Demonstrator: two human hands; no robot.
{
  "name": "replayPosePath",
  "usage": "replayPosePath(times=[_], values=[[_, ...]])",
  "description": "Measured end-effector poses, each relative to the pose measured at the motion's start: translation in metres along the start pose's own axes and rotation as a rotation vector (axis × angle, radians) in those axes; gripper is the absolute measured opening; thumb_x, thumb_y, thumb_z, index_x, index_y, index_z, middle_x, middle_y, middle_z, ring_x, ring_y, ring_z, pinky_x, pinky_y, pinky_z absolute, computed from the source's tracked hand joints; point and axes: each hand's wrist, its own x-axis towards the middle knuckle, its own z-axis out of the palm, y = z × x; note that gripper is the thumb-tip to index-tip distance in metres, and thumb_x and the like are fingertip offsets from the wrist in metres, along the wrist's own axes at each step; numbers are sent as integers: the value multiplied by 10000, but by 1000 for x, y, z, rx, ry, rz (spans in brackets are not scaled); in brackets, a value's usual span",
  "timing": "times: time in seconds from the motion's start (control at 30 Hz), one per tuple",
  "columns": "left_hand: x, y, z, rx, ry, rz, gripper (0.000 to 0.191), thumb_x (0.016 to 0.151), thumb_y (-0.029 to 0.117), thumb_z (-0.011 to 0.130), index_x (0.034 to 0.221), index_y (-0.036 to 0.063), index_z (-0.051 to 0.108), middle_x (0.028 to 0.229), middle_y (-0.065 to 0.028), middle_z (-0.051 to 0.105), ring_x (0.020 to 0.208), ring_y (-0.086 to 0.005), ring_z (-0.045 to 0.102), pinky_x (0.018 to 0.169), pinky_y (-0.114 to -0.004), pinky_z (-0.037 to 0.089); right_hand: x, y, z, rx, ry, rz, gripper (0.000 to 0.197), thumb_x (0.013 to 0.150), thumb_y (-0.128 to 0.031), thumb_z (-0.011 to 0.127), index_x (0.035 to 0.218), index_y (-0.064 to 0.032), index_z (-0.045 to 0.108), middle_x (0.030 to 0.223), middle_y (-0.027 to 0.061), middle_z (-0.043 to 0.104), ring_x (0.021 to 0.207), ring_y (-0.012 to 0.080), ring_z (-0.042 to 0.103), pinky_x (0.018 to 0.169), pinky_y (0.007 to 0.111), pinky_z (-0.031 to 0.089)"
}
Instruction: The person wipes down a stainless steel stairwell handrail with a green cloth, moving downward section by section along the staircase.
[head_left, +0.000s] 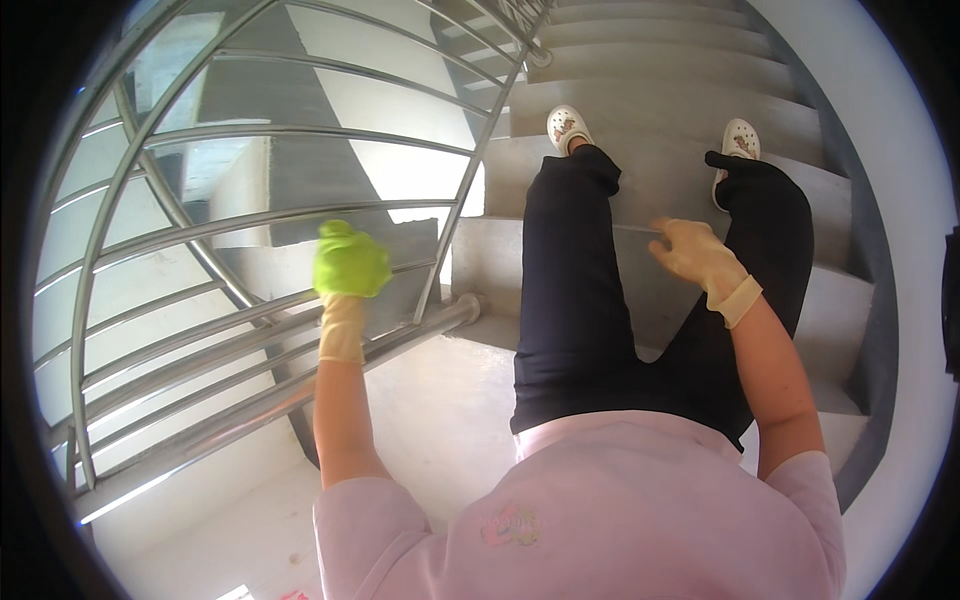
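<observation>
A bright green cloth is bunched in and around my left hand, covering its fingers; the glove's pale, thin cuff shows below it. Both overlap the bars of a stainless steel stair railing. The cloth looks slightly blurred, and whether it is wrapped around a bar is hidden. Over the steps, near my right thigh, hovers my right hand in a pale yellow rubber glove with a rolled cuff. Its fingers are apart with nothing in them.
Concrete steps run between the railing and a white wall with a grey painted base. I sit or lean with my legs apart in black trousers, white clogs on a step. Another flight shows through the bars.
</observation>
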Motion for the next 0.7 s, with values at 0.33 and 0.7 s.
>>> replayPosePath(times=[0.33,0.7], values=[[-53,-161,-87,-1352,1256,-498,252,911,250,528,975,29,631,1011,-88,608,907,-192,593,805,-336,495,-4,4,0,44,5,-45,420,856,-235,557,1219,-24,534,1097,217,612,1042,367,574,908,419,453],[22,-107,29,-1355,1123,-325,242,909,229,562,1040,26,553,1056,-37,518,943,-149,513,812,-292,450,2,7,1,-93,-31,26,416,856,-237,555,1211,-20,535,1104,227,603,1051,381,564,922,431,445]])
